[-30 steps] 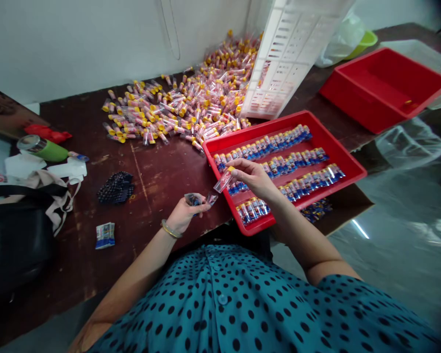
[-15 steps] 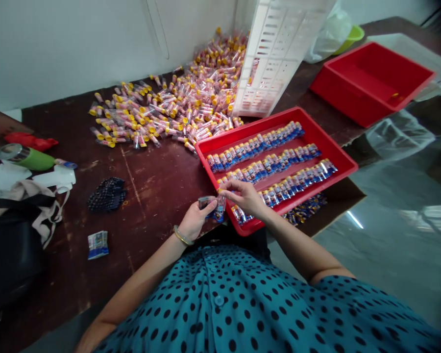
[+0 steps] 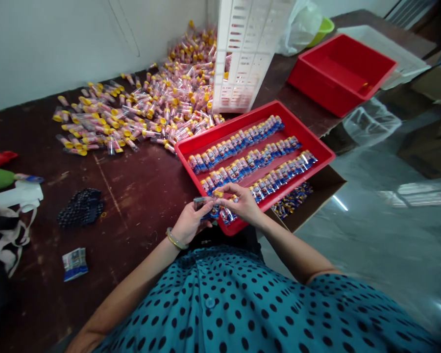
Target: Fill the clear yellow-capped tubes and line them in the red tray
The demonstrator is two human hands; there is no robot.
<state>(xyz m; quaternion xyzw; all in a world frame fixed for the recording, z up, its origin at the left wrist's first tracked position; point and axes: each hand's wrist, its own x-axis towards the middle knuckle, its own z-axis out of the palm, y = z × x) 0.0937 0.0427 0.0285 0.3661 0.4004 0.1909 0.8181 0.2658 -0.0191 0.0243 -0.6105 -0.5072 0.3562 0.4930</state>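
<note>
My left hand (image 3: 186, 223), with a bangle at the wrist, pinches small clear-and-blue plastic wrappers (image 3: 214, 212) at the near left corner of the red tray (image 3: 325, 154). Against their upper end, my right hand (image 3: 245, 205) pinches a small yellow-capped tube (image 3: 218, 194) between thumb and fingers. How far the tube sits inside a wrapper I cannot tell. In the tray, wrapped yellow-topped tubes (image 3: 259, 159) lie side by side in three slanting rows. Part of the nearest row is hidden behind my right hand.
A heap of yellow-capped pink tubes (image 3: 161, 105) lies by the wall, beside a tall white basket (image 3: 238, 59). An empty-looking red bin (image 3: 325, 81) stands farther right. Below the tray is a cardboard box (image 3: 321, 201) of packets. Flat wrappers (image 3: 75, 264) and dark patterned cloth (image 3: 81, 207) lie left.
The view has swung to the right, so everything on the table appears farther left. My right fingers have shifted slightly at the wrapper top, and the yellow cap now shows between them.
</note>
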